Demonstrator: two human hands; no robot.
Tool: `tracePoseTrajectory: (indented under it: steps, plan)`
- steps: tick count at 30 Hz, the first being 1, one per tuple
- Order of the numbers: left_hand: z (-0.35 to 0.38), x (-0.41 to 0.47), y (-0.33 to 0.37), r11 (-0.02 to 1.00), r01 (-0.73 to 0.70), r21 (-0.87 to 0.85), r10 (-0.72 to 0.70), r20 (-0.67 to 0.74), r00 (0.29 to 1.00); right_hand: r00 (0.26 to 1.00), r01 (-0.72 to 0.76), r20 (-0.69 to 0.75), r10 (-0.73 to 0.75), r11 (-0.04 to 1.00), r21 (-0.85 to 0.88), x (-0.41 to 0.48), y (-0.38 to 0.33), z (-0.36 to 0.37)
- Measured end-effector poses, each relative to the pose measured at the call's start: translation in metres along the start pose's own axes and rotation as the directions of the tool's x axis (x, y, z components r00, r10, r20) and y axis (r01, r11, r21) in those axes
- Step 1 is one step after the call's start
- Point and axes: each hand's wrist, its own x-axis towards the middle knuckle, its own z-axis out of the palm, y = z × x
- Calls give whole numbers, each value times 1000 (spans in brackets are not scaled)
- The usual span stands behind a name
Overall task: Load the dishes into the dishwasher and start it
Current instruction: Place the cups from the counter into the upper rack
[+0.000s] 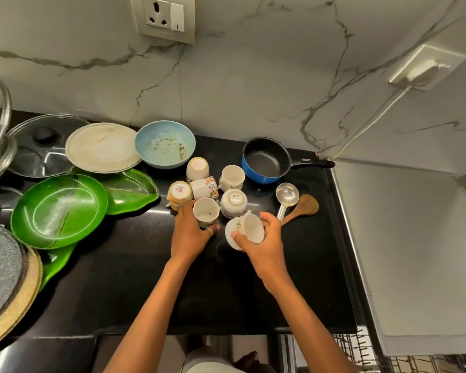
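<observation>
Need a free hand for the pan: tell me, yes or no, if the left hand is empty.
No, the left hand grips an upright white cup.

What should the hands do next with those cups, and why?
Probably lift both cups and carry them down to the wire dishwasher rack, which shows at the lower right below the edge of the black countertop. The left hand grips an upright cream ceramic cup and the right hand holds a tilted white ceramic cup, so neither hand looks free to take more.
</observation>
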Motion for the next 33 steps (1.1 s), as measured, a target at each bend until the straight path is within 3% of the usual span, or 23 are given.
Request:
tracePoseTrajectory:
  steps: [2,6,9,11,14,19,27,33]
  plan:
    - [5,2,2,1000,14,13,-14,-13,1000,994,-108,10,109,967,232,-3,-4,-11]
    - [8,-4,12,1000,6,9,-5,-81,997,973,-227,77,218,834,502,-6,-8,-30]
    - [0,-31,34,991,-19,-129,5,-111,994,955,-269,90,281,704,657,-10,-10,-42]
    - [-6,-55,58,960,-19,-279,-1,-71,997,945,-296,127,303,618,729,-14,-9,-53]
    - [-7,-92,96,832,85,-548,-65,56,996,940,-310,187,284,490,815,-29,-6,-76]
    - [17,-153,141,781,69,-621,50,172,984,948,-278,197,250,349,895,-66,16,-139]
    - [130,-293,184,796,166,-582,127,429,895,972,-138,56,227,363,922,-160,106,-312]
    - [262,-404,196,833,329,-445,8,604,797,952,-132,-9,306,440,888,-234,211,-454]
